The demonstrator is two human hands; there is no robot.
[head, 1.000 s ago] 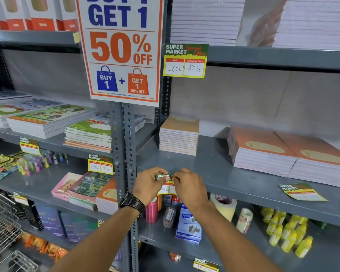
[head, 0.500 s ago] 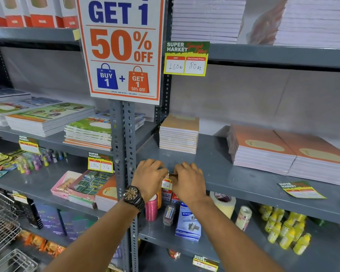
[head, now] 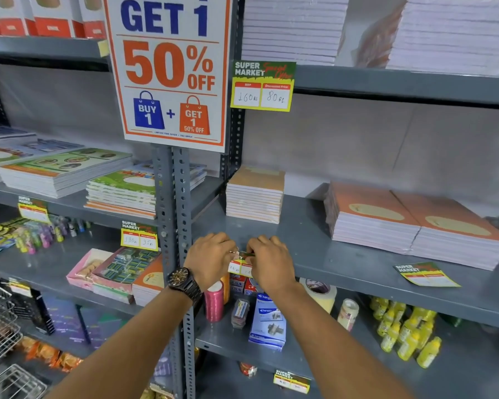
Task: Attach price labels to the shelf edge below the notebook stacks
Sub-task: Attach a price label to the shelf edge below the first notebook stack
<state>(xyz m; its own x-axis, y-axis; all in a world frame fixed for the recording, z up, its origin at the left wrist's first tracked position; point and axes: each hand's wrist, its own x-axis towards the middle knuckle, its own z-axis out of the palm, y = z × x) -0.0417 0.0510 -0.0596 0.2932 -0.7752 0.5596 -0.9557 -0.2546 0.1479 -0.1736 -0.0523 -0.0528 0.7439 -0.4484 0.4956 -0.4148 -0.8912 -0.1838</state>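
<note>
A yellow and green price label (head: 239, 265) hangs at the front edge of the grey middle shelf (head: 343, 272), below a small stack of brown notebooks (head: 254, 194). My left hand (head: 211, 259) and my right hand (head: 270, 262) pinch its top corners against the edge, fingers curled over the label's upper part. Only its white price boxes show between the hands. A second loose label (head: 425, 275) lies flat on the same shelf, in front of two stacks of orange notebooks (head: 415, 223).
A perforated grey upright (head: 175, 214) stands just left of my hands, with a large 50% off poster (head: 170, 70) above. Labels hang on the upper shelf (head: 262, 86) and the left shelf (head: 139, 236). Tape rolls, boxes and yellow bottles (head: 401, 332) fill the shelf below.
Both hands rose with the label from below the shelf edge up onto it, and now press its top against the edge.
</note>
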